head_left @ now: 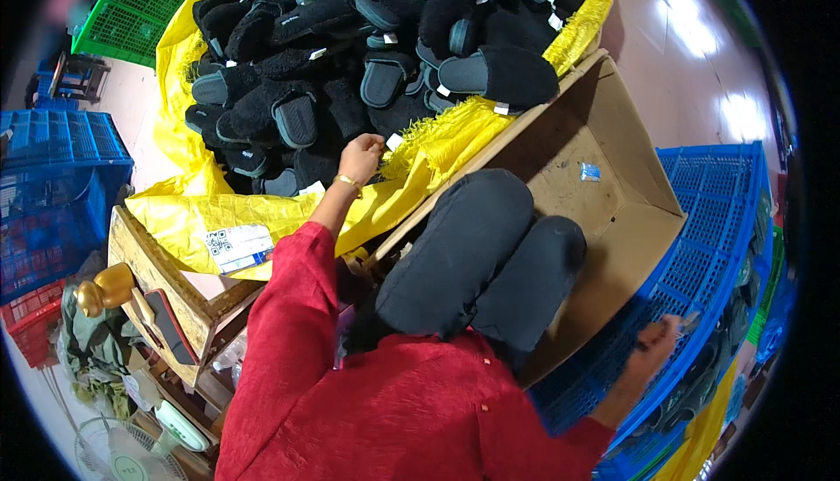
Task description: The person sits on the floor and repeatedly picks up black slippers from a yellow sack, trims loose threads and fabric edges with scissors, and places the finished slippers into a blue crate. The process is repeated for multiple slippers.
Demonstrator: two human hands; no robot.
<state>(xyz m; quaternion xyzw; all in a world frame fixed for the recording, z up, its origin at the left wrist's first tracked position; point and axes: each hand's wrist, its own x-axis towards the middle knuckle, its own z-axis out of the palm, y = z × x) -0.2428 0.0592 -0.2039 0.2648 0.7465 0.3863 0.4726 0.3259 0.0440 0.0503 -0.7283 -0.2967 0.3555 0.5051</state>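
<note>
My left hand (360,157) reaches into the near edge of a big heap of black fleecy slippers (296,122) with grey soles. Its fingers are curled beside a small white tag (394,142); what they pinch is hidden among the dark slippers. The heap fills an open yellow woven sack (197,210) in front of me. Out to the right, my right hand (654,341) hangs over the rim of a blue plastic crate (700,210), its fingers bent and blurred. A small pale object (691,319) shows at its fingertips, too indistinct to name.
An open cardboard box (634,280) stands right of my knees, a small blue packet (591,171) on its bottom. On the left, a wooden drawer or box (166,297) carries a phone (171,325) and golden gourd ornament (105,290). A fan (122,455) and blue crates (61,157) are beyond.
</note>
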